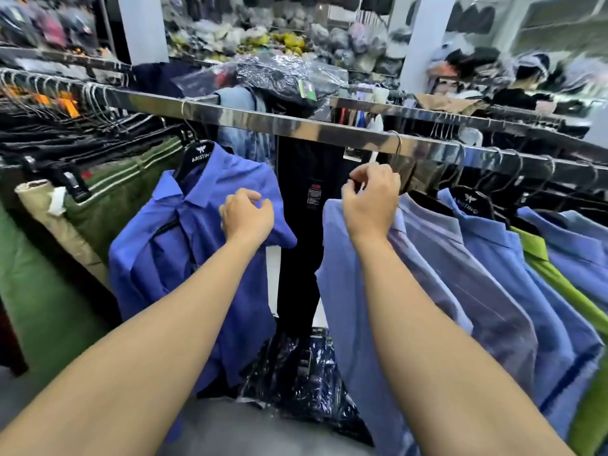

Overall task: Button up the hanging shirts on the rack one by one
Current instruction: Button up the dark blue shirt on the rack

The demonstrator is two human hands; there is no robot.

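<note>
While both hands work the rail (296, 125):
L grip: left hand (247, 214) fingers curled into blue shirt (184, 258).
R grip: right hand (371, 195) pinching pale shirt (378, 307) at collar.
Risk: tugging w/ both could slip a hanger off.

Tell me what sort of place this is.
Most likely a clothing shop or its stockroom: a metal rack rail crowded with shirts on branded hangers, garments sealed in plastic bags on top, and heaps of bagged stock behind.

the rail (329, 126) is polished, mirror-bright metal. the blue shirt (158, 258) is smooth matt cloth. thin wire hangers (396, 143) look metallic; the bags (296, 373) are glossy, crinkled clear plastic.
</note>
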